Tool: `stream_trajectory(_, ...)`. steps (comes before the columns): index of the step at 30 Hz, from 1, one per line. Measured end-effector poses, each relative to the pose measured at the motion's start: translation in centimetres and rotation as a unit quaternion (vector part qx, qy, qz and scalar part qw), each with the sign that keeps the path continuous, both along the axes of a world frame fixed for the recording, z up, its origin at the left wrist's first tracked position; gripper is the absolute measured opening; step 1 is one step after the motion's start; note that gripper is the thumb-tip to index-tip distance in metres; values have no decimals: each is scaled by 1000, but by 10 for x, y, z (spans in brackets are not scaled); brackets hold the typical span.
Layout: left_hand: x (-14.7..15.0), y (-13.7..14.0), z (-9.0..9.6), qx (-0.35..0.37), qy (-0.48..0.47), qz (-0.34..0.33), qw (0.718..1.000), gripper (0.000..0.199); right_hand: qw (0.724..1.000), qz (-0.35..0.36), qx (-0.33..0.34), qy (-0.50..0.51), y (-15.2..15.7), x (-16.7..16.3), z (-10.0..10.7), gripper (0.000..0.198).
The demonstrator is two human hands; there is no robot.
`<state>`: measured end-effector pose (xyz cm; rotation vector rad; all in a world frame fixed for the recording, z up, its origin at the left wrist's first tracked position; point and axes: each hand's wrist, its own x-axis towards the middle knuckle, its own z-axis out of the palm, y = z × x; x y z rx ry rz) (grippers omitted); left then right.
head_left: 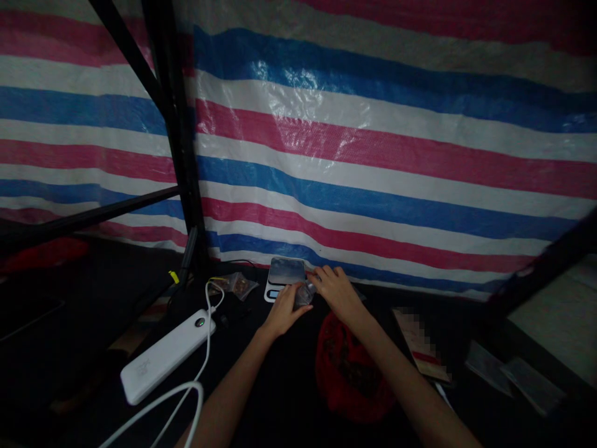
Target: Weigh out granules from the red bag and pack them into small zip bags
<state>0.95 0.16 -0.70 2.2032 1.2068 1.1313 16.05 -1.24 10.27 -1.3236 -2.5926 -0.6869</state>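
The striped sheet (373,174) in red, white and blue fills most of your view at 12 o'clock, glossy and creased. Below it spreads the dark work surface (275,404). A black frame (180,143) stands toward 11 o'clock from your hands.

At 8 o'clock lies a white power bank (165,358), set slantwise, with a white cable (206,348) at its far end looping back toward you. At 5 o'clock, partly behind your right forearm, sits an open red bag (329,379) with dark contents too dim to make out. Toward 4 o'clock is a brown panel (417,342), partly blurred out, and farther along the same way lie flat clear bags (532,382).

Your left hand (281,311) grasps a small clear plastic bag (304,296), its thumb reaching along the near side. Your right hand (336,290) is at the bag's far right edge, fingers bent; you cannot tell whether they pinch it. The bag is between your hands, just beside the white scale (286,272), which sits at 10 o'clock. Filled clear packets (240,285) lie at 9 o'clock.
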Motion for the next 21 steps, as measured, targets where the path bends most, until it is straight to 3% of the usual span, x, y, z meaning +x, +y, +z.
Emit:
stream_trajectory(4, -4, 0, 4, 16, 12, 26, 999, 47, 996, -23, -7, 81, -23, 26, 1, 35)
stream_trajectory(6, -7, 3, 11, 42, 25, 59, 997, 43, 991, -31, -42, 124, -42, 46, -6, 36)
stream_trajectory(9, -15, 18, 31, 91, 74, 94, 989, 38, 971, -35, -159, 173, -78, 77, -21, 38)
stream_trajectory(12, -21, 45, 53, 125, 193, 94, 969, 38, 932, -47, -285, 219, -114, 100, -31, 36)
stream_trajectory(15, -24, 76, 61, 87, 290, 110, 947, 36, 894, -49, -367, 254, -136, 110, -34, 28)
stream_trajectory(18, -22, 96, 53, 18, 325, 112, 939, 41, 885, -49, -368, 283, -140, 112, -36, 27)
stream_trajectory(21, -16, 97, 43, -18, 329, 101, 939, 60, 899, -44, -337, 276, -132, 113, -42, 30)
